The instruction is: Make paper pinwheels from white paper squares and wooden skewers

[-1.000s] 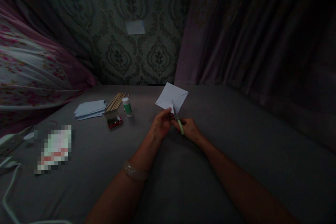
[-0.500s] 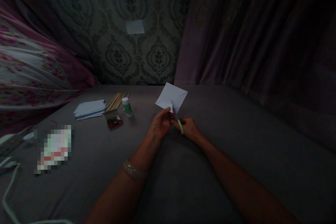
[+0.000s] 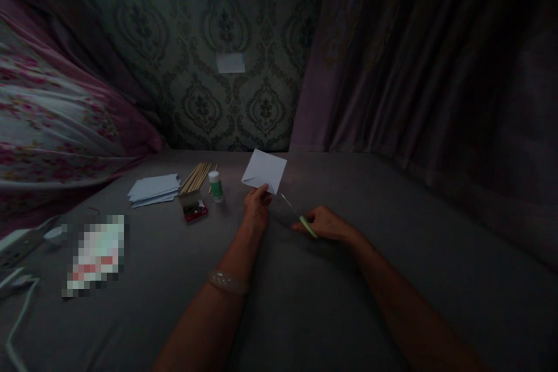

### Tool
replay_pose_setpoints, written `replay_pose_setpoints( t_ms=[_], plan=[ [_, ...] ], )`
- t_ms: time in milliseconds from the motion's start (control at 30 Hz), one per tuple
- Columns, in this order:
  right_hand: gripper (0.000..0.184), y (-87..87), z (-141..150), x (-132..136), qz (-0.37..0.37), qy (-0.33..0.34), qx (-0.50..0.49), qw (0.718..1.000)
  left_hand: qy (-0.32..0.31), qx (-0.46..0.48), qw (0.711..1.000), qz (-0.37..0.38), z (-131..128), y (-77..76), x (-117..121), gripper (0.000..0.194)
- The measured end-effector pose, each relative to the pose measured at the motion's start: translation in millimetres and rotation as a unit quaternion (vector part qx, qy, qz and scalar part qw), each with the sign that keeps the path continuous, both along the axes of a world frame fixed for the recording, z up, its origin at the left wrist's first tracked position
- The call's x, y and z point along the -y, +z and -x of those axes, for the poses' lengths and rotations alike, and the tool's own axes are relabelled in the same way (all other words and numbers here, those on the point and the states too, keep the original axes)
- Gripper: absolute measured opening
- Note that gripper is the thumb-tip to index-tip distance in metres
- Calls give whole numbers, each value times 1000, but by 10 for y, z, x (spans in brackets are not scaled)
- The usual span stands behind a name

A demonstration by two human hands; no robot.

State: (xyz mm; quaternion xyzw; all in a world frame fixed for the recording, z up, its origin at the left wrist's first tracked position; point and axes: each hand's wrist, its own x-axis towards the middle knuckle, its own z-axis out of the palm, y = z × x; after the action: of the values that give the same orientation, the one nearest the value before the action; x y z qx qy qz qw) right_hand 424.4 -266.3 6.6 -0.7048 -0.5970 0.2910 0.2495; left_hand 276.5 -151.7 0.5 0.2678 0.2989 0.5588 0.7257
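My left hand (image 3: pixel 257 206) pinches a white square of paper (image 3: pixel 265 168) by its near edge, thumb on top. A line like a cut or crease shows near the paper's lower left corner. To the right, my right hand (image 3: pixel 325 224) grips scissors (image 3: pixel 307 226) with pale green handles. Their blades point up and left toward the paper, apart from it, and look closed. Some fingers of both hands are hidden from view.
Left of the hands stand a green-and-white glue stick (image 3: pixel 215 187), a small red box of metal bits (image 3: pixel 195 210), thin wooden sticks (image 3: pixel 197 178) and a stack of white paper (image 3: pixel 154 189). Farther left lie a blurred-out item (image 3: pixel 96 256) and a power strip (image 3: pixel 21 244) with white cable.
The scissors have come out of the paper, moving right and down with my right hand. My left hand has shifted the paper left and turned it. The camera view has tilted up slightly.
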Motion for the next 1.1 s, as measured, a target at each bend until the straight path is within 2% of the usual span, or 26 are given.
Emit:
replay_pose_setpoints(
  t_ms=[100,167,267,367,467,633,800,933,1000,1100],
  plan=[
    [49,79,-4,8,18,-47,34,998,-3,17,1000,0,-15,-9,2,30],
    [51,115,93,1,16,-79,82,993,-8,32,999,4,-38,-20,20,30],
    [51,116,330,-18,-30,-95,130,986,-13,50,998,26,-52,-37,37,31],
    [46,62,534,-57,-80,-100,131,983,-35,70,995,58,-33,-32,40,32],
    [45,18,605,-123,-69,-80,115,988,-82,80,990,81,-12,8,49,27],
    [42,10,563,-217,14,-40,59,997,-153,61,981,101,-11,83,86,15],
    [39,28,553,-222,77,-55,-39,995,-203,68,972,96,4,125,127,28],
    [38,98,456,-191,111,59,-83,989,-223,73,968,87,8,173,168,30],
    [38,97,415,-186,113,93,-106,984,-236,76,966,76,2,193,182,32],
    [39,20,438,-201,68,76,-107,989,-246,78,964,57,-5,199,182,32]
  ],
)
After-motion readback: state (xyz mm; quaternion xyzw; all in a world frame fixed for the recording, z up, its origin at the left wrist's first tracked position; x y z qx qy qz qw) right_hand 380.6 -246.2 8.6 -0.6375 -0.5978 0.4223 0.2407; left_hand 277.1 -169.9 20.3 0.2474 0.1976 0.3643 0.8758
